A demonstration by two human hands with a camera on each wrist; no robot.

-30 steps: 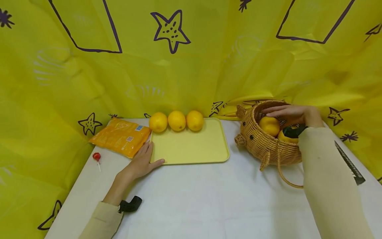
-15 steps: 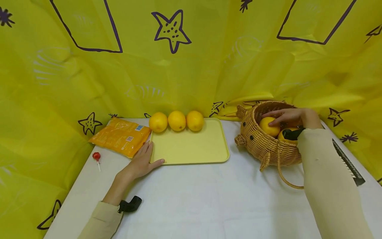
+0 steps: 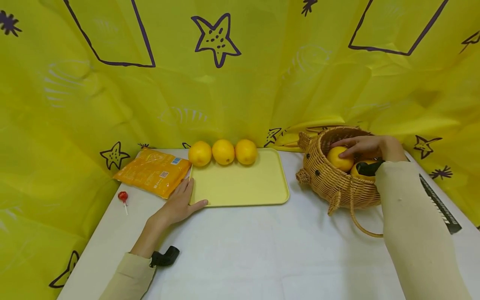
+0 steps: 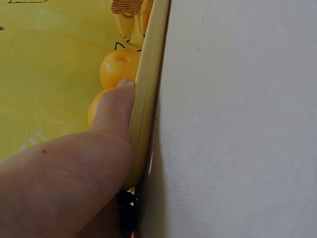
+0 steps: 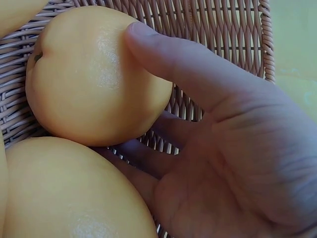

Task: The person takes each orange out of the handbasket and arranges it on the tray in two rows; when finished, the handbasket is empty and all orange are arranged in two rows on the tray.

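An orange [image 5: 91,82] sits inside a wicker basket [image 3: 330,189] at the right of the table [image 3: 258,254], grasped by a person's right hand [image 3: 363,146]. The thumb presses on one side while the other fingers curl in behind and beneath, partly hidden from view.

That grip looks like the likeliest trouble spot: the skin is smooth and glossy, the fruit round, and if the fingers do not reach far enough under it, it could twist loose and drop back. A second orange [image 5: 74,193] crowds in close and could be knocked or pin the fingers. The rim poses another risk, as a low lift could strike the fruit against the weave or drag the basket. Its handle [image 3: 355,218] curves down beside the right sleeve [image 3: 416,208], where it might snag.

Across the table, the left hand [image 3: 179,204] rests at the near left corner of a pale yellow tray [image 3: 240,187], fingers extended and clasping nothing, thumb along the front edge. Three more oranges [image 3: 223,152] line the tray's far edge; a shove from that hand could set them rolling, or crumple the orange packet [image 3: 154,171] just beside it.
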